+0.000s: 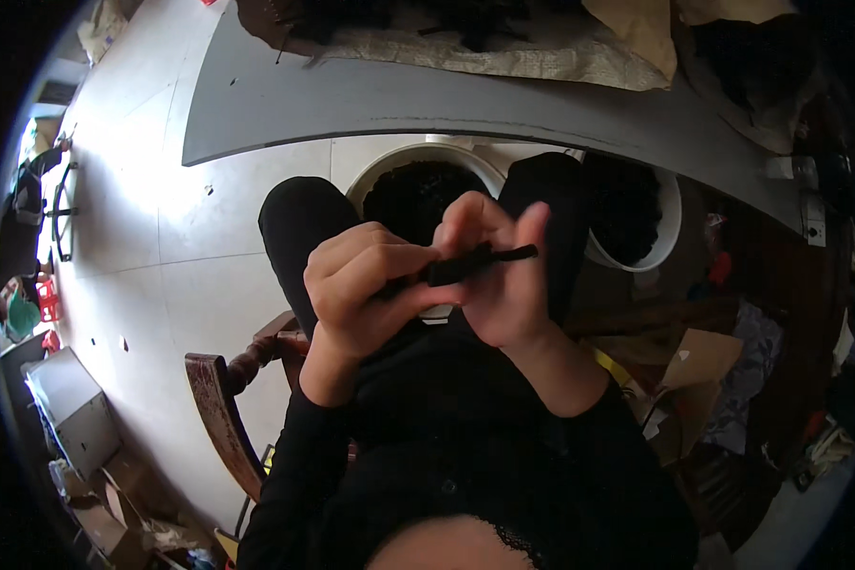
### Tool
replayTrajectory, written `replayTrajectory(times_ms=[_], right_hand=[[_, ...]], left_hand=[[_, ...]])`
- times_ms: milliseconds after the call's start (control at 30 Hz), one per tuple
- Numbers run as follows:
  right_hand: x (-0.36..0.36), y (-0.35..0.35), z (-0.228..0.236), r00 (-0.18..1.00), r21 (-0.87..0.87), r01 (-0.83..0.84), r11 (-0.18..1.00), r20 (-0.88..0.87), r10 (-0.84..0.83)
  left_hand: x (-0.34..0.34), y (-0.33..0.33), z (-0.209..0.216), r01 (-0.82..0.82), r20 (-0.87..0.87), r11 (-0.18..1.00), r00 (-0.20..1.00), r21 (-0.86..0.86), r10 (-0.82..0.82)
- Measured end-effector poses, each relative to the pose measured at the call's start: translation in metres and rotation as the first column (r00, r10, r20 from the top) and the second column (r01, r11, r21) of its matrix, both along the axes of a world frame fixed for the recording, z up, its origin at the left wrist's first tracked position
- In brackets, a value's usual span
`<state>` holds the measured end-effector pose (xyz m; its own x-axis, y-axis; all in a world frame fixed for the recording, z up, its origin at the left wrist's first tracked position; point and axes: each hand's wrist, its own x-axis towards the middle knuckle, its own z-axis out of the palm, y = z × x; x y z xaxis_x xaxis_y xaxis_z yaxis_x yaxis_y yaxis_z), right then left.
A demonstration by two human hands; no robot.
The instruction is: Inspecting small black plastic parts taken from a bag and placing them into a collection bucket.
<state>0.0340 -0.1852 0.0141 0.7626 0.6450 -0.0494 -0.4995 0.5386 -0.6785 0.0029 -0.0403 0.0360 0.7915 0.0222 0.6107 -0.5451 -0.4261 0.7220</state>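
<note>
A small dark black piece, with a narrow stub sticking out to the right, is held up between my two hands above my lap. My left hand is closed on its left end, thumb stretched underneath and fingers bent over the top. Against its right side, my right hand has curled fingers and a raised thumb, and the stub runs across it. The exact kind of the piece is too dark to make out. Below and beyond my hands, between my knees, stands a white bucket with black pieces in it.
A second white bucket of black contents stands right of my right knee. Ahead is a grey tabletop with a woven sack and black stuff on it. A wooden chair is at left. Cardboard lies at right.
</note>
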Motion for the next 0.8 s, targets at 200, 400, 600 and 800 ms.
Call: replayTrajectory(times_ms=[200, 400, 600, 800], right_hand=[[-0.004, -0.006, 0.016, 0.994, -0.220, -0.045, 0.975, 0.089, 0.066], [0.008, -0.018, 0.027, 0.921, -0.240, -0.368, 0.898, 0.044, 0.388], [0.016, -0.020, 0.035, 0.731, -0.385, -0.533, 0.753, 0.238, 0.639], [0.007, -0.016, 0.033, 0.818, -0.448, -0.282, 0.848, 0.351, 0.456]], left_hand=[[-0.004, 0.005, -0.002, -0.004, 0.026, 1.000, 1.000, 0.026, 0.004], [-0.004, 0.026, 0.003, 0.266, 0.051, 0.960, 0.961, 0.089, -0.271], [-0.005, 0.031, 0.005, 0.448, 0.017, 0.894, 0.894, 0.032, -0.448], [-0.003, 0.032, 0.002, 0.313, -0.041, 0.949, 0.948, -0.045, -0.315]])
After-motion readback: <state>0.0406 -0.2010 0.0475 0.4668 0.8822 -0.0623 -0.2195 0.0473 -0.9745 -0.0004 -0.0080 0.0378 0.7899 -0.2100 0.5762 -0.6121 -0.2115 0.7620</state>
